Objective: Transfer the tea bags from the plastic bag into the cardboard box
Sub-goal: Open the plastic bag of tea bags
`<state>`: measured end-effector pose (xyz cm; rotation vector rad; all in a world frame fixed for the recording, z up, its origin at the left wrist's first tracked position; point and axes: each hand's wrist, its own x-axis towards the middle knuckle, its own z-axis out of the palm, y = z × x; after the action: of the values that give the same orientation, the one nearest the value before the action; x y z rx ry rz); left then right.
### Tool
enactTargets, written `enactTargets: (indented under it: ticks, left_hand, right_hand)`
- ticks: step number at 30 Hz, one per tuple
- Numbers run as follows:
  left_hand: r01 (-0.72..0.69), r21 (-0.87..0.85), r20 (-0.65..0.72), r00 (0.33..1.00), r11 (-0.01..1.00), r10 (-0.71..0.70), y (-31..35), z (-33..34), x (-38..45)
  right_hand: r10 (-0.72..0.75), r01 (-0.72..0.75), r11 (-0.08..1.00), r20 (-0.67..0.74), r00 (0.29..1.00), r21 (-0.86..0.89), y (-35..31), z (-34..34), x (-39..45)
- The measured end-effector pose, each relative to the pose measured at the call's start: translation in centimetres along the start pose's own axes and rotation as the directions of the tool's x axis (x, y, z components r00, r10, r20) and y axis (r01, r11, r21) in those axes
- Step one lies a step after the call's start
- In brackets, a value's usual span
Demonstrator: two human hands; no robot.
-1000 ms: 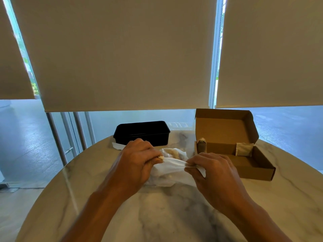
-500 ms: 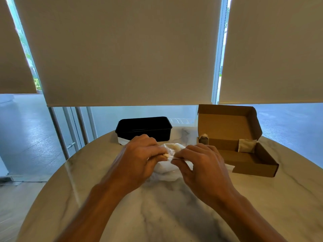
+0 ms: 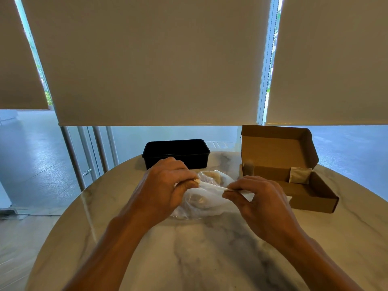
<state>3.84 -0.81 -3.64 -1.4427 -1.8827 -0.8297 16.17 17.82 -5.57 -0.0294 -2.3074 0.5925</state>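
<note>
No readable text, label, brand, number or sign anywhere: none on the cardboard box [image 3: 298, 185], none on the plastic bag [image 3: 210, 198], none on the black container [image 3: 176, 153], none on the table [image 3: 210, 248], none on the blinds [image 3: 157, 59]

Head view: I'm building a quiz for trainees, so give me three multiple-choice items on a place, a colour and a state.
1. Where is the cardboard box relative to the plastic bag?
A. To its right
B. To its left
C. Under it

2. What colour is the container behind the bag?
A. White
B. Black
C. Red

3. What is the box's lid doing?
A. Taped shut
B. Lying detached
C. Standing open

Answers: 1 A, box sits right of the bag, which left hand and right hand pinch; 2 B, its walls are black; 3 C, lid stands upright behind the tray.
</note>
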Motion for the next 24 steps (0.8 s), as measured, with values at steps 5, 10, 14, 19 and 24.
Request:
enactTargets:
  ticks: [5,10,14,19,24]
  left_hand:
    - [-0.003,-0.002,-0.014,1.0,1.0,0.003,0.5,0.5,0.1]
    - [-0.021,0.016,0.015,1.0,1.0,0.021,1.6,0.6,0.4]
    - [-0.009,0.021,0.011,1.0,1.0,0.009,1.6,0.3,0.1]
    - [0.008,-0.001,0.005,1.0,1.0,-0.008,1.3,0.2,-0.3]
    - [0.019,0.009,-0.01,1.0,1.0,-0.019,1.0,0.0,-0.3]
  right_hand:
    - [0.1,-0.108,0.982,0.056,0.993,0.157,-0.2,-0.1,-0.3]
    - [0.063,-0.066,0.979,0.021,0.998,0.191,-2.0,0.8,0.2]
    - [0.028,-0.024,0.985,-0.016,0.999,0.174,-2.4,1.3,0.2]
    - [0.021,-0.018,0.99,-0.021,1.0,0.143,-2.2,1.1,0.1]
    - [0.01,-0.005,0.995,-0.05,0.999,0.102,-1.7,0.9,-0.2]
